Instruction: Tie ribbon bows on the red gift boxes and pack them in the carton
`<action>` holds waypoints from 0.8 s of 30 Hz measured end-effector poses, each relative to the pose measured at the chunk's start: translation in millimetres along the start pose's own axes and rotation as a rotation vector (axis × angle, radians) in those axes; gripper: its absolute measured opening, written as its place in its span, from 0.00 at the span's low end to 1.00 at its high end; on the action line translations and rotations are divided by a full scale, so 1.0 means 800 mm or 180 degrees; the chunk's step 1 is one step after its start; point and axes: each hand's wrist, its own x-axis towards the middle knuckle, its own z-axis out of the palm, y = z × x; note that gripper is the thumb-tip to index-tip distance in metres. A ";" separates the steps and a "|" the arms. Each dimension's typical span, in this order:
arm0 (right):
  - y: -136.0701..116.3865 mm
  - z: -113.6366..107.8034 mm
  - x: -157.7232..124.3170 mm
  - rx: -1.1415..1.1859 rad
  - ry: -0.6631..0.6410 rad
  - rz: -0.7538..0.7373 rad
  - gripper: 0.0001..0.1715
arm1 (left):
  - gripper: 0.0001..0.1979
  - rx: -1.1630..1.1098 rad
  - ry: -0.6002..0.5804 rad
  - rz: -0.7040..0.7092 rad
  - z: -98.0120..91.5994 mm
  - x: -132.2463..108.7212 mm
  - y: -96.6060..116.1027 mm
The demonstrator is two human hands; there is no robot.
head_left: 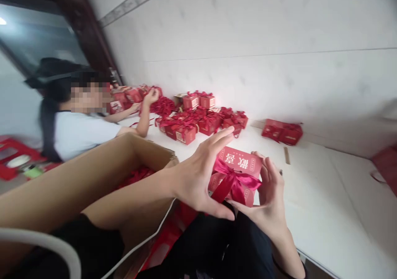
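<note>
A red gift box (248, 163) with pale printed characters and a shiny crimson ribbon bow (234, 179) is in front of me, above my lap. My right hand (269, 200) grips it from the right, with the thumb along its lower edge and fingers behind its far side. My left hand (195, 175) spreads wide around the box's left side. Its fingers reach past the top edge and its thumb lies below the bottom. Whether the left palm touches the box I cannot tell.
An open cardboard box (93, 175) with red items inside stands at my left. Several ribboned red boxes (186, 130) cluster on the white table (328, 188); more (282, 132) sit by the wall. At far left, a person (83, 132) handles red boxes. A white cable (139, 244) crosses below.
</note>
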 end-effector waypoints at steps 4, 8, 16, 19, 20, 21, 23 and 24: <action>-0.005 0.048 0.031 0.0156 -0.0272 -0.0111 0.57 | 0.52 -0.0423 -0.0032 -0.0725 -0.053 -0.025 -0.013; -0.009 0.116 0.066 0.0427 -0.0874 -0.0033 0.59 | 0.52 -0.0629 0.0341 -0.1251 -0.102 -0.072 -0.025; 0.014 0.175 0.057 0.0896 -0.1669 0.0559 0.40 | 0.30 -0.2461 0.1860 -0.4072 -0.185 -0.197 -0.067; 0.039 0.164 0.032 0.0715 -0.1440 0.1015 0.33 | 0.25 -0.3056 0.2210 -0.4468 -0.202 -0.236 -0.076; 0.049 0.158 0.023 0.0602 -0.1412 0.1175 0.32 | 0.25 -0.3140 0.2334 -0.4521 -0.205 -0.245 -0.077; 0.058 0.152 0.014 0.0480 -0.1386 0.1331 0.32 | 0.25 -0.3206 0.2428 -0.4555 -0.206 -0.251 -0.079; 0.079 0.134 -0.005 0.0269 -0.1400 0.1630 0.33 | 0.25 -0.3305 0.2555 -0.4561 -0.205 -0.260 -0.085; 0.089 0.123 -0.015 0.0188 -0.1452 0.1786 0.34 | 0.25 -0.3335 0.2592 -0.4541 -0.203 -0.264 -0.089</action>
